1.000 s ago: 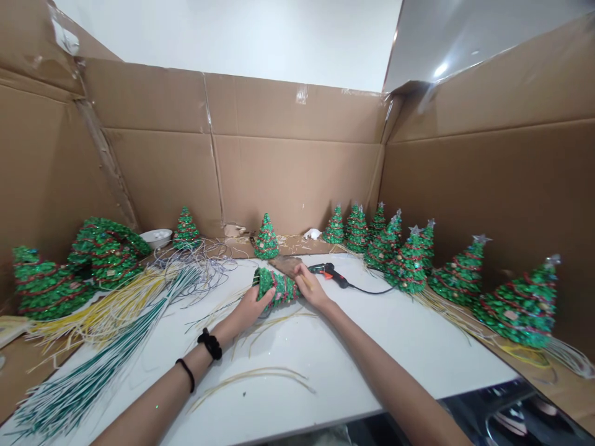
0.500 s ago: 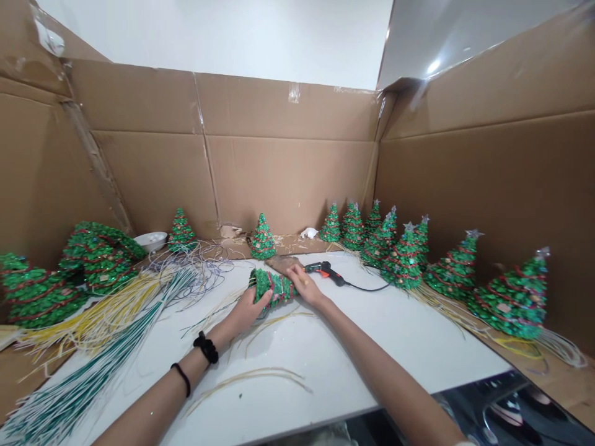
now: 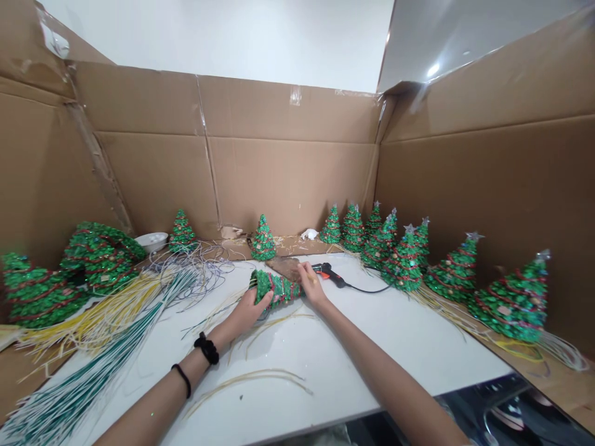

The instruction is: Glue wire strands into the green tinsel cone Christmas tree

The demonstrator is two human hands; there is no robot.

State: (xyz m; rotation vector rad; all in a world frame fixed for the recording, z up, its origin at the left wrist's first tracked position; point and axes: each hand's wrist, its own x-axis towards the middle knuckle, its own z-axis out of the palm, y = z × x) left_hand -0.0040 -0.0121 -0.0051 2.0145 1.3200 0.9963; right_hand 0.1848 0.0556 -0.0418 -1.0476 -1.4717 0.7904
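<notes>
The left hand (image 3: 248, 310) grips a tree (image 3: 279, 290) lying sideways over the worktop (image 3: 334, 371), the right hand (image 3: 313, 288) bent at its narrow end, its hold unclear. Near the far edge lies a glue gun (image 3: 331, 274); green strands (image 3: 106, 365) cross the left edge, and starred trees (image 3: 403, 260) line the right.

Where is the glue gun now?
In the head view, the glue gun lies right of centre on the white tabletop, beside the right hand.
</notes>
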